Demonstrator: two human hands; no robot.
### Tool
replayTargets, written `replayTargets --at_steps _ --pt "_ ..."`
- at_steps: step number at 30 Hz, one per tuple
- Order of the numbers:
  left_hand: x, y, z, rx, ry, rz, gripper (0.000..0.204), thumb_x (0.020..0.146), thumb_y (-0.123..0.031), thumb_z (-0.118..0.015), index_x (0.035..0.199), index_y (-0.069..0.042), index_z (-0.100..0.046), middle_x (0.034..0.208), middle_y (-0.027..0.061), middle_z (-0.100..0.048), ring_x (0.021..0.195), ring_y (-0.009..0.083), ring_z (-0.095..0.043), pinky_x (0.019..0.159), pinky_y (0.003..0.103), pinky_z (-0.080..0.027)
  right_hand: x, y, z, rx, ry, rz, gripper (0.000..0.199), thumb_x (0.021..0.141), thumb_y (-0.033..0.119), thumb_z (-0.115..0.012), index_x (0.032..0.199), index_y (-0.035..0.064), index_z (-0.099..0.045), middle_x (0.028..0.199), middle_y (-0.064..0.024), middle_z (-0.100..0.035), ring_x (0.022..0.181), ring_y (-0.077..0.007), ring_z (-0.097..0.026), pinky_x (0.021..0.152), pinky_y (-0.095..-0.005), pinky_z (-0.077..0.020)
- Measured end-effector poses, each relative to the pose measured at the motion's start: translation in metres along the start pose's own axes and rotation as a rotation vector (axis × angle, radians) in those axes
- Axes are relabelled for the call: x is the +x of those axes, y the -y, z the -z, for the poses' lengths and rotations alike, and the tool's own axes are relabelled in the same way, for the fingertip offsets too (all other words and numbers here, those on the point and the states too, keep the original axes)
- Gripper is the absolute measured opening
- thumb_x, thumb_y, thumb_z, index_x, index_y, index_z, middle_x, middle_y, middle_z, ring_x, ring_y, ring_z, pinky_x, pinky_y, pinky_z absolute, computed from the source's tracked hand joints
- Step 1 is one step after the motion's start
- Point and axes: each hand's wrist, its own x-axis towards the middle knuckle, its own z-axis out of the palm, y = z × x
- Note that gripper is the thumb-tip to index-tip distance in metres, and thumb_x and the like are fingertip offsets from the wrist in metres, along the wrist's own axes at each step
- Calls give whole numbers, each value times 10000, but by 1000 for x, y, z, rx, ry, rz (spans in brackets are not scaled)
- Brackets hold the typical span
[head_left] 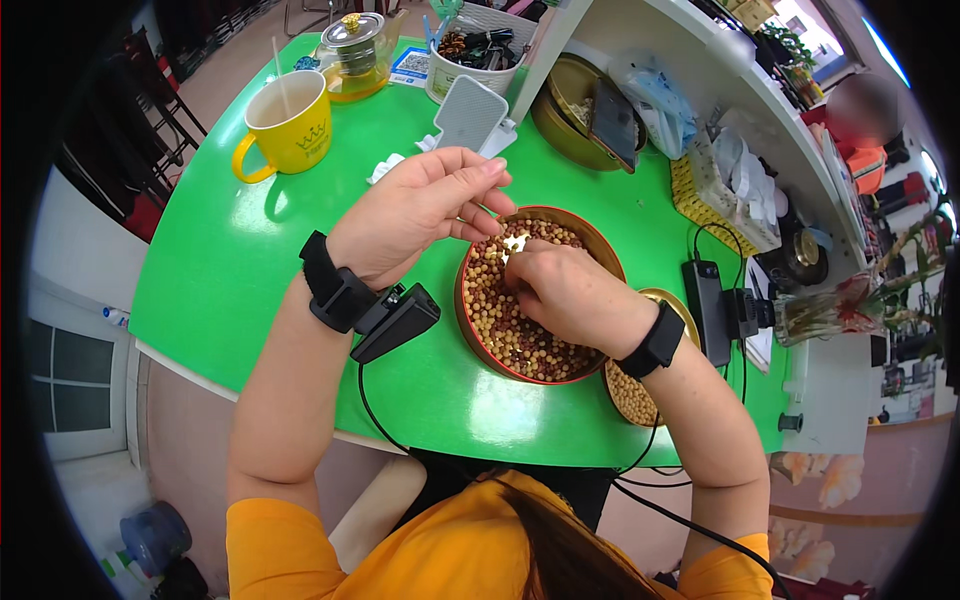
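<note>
A round red-rimmed tin [461, 300] stands on the green table, holding mixed beans [492, 310], pale round ones and dark reddish ones. A bare bright patch of its bottom shows near the middle. My right hand [570, 295] reaches down into the tin, its fingers bent together among the beans; the fingertips are hidden. Over the tin's far left rim hovers my left hand [430, 205], fingers curled inward and thumb resting along them. What lies inside that curl is hidden. A smaller round container of pale beans [632, 397] sits partly under my right wrist.
Far left are a yellow mug [306, 145] and a glass teapot [352, 70]. A phone stand [470, 112] and a white tub [480, 70] stand behind the tin. Farther right are a brown bowl with a phone [612, 125], a yellow basket [690, 200] and a black adapter [707, 310] with cables.
</note>
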Motion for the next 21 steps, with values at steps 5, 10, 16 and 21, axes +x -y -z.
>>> replayTargets --at_steps 5,10,16,21 --pt "2 -2 -3 -6 3 -7 216 935 -245 -547 994 -38 -560 898 59 -625 778 112 -599 721 249 -490 -4 2 6 -50 23 -24 110 694 43 -619 783 -21 -626 796 -197 -613 795 -344 -613 727 -419 -497" --pt "-5 -1 0 0 -59 9 196 953 -204 -502 1022 -27 -551 907 73 -629 785 129 -604 729 269 -493 0 9 -8 -11 -59 51 79 695 15 -577 730 -35 -626 734 -221 -628 739 -368 -631 681 -414 -518" --pt "3 7 0 -6 43 -23 205 963 -206 -477 1046 -31 -545 907 71 -625 786 147 -613 734 297 -510 -42 6 24 62 -281 54 68 721 25 -578 776 -14 -584 795 -185 -598 789 -344 -599 702 -413 -485" --pt "-8 2 4 5 2 -3 217 963 -207 -475 1060 -25 -541 930 77 -625 800 154 -616 756 294 -502 -119 -9 63 84 -193 -133 99 748 71 -610 816 6 -581 779 -155 -576 729 -323 -584 651 -378 -480"
